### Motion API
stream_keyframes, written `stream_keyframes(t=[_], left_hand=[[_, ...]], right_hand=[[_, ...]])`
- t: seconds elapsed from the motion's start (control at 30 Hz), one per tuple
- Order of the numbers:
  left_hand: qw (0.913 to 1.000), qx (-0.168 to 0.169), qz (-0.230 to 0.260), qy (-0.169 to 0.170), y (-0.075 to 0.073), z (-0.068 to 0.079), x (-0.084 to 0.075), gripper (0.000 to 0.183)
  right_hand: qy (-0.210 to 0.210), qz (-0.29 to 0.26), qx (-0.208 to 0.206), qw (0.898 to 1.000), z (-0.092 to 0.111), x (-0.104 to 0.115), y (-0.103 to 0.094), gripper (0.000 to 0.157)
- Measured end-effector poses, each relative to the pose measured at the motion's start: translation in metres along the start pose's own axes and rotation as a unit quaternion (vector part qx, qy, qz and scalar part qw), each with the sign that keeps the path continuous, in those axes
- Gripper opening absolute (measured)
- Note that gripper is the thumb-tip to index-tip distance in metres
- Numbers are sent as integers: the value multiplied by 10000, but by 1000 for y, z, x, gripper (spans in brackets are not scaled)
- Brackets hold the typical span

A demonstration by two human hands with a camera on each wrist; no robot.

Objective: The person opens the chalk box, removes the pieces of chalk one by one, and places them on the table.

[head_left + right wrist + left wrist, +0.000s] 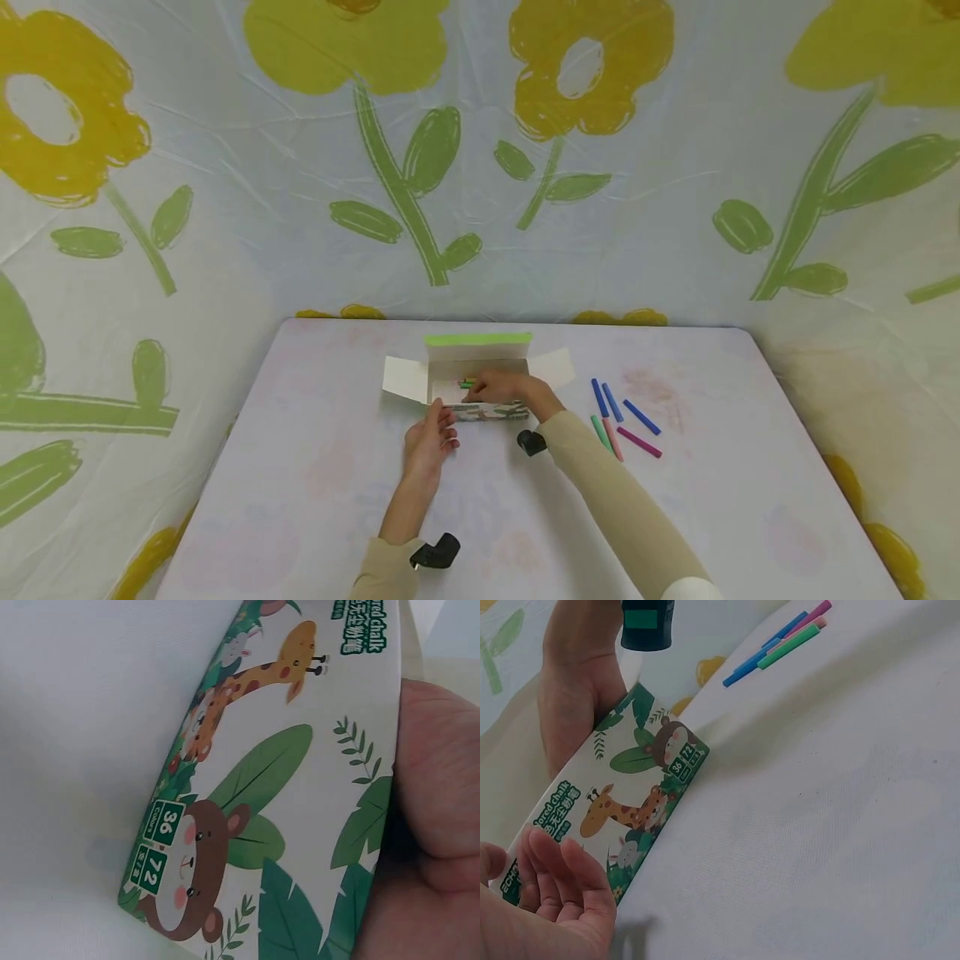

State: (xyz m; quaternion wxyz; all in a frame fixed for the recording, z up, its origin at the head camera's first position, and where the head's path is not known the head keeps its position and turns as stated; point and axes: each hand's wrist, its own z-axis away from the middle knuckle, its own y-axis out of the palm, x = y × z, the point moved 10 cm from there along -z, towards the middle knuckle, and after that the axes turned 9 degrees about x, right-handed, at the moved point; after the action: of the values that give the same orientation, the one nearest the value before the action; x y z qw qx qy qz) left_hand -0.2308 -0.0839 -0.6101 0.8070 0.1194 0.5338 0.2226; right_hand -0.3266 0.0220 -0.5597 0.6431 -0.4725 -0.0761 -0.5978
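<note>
A chalk box [491,412] printed with animals and leaves lies on the table, its lid and side flaps folded out. At its front left edge my left hand [426,442] grips the wall, thumb over the rim and curled fingers [562,874] against the printed front. My right hand [501,387] reaches down inside the box at its middle right. The front wall hides those fingertips in the right wrist view, so what they hold is unclear. Left of them, a few green and yellow chalk sticks [467,383] show in the box.
Several loose chalks lie right of the box: blue sticks [642,417], a magenta stick [640,442], a green one [601,433] and a pink one [612,439]. The white table [300,500] meets a flower-patterned cloth backdrop [637,250] behind and at both sides.
</note>
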Motion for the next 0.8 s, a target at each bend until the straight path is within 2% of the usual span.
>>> stream_keyframes(t=[0.1, 0.37, 0.67, 0.8], left_hand=[[10000, 14, 23, 26, 1, 0, -1, 41], [10000, 47, 23, 59, 3, 1, 2, 40], [9999, 19, -2, 130, 2, 1, -1, 43], [9999, -2, 11, 113, 1, 1, -2, 44]], right_hand=[[-231, 73, 81, 9997, -2, 5, 0, 21], [-422, 264, 126, 9987, -13, 12, 5, 22], [-627, 355, 311, 9969, -11, 17, 3, 24], [-719, 180, 304, 9968, -8, 17, 2, 24]])
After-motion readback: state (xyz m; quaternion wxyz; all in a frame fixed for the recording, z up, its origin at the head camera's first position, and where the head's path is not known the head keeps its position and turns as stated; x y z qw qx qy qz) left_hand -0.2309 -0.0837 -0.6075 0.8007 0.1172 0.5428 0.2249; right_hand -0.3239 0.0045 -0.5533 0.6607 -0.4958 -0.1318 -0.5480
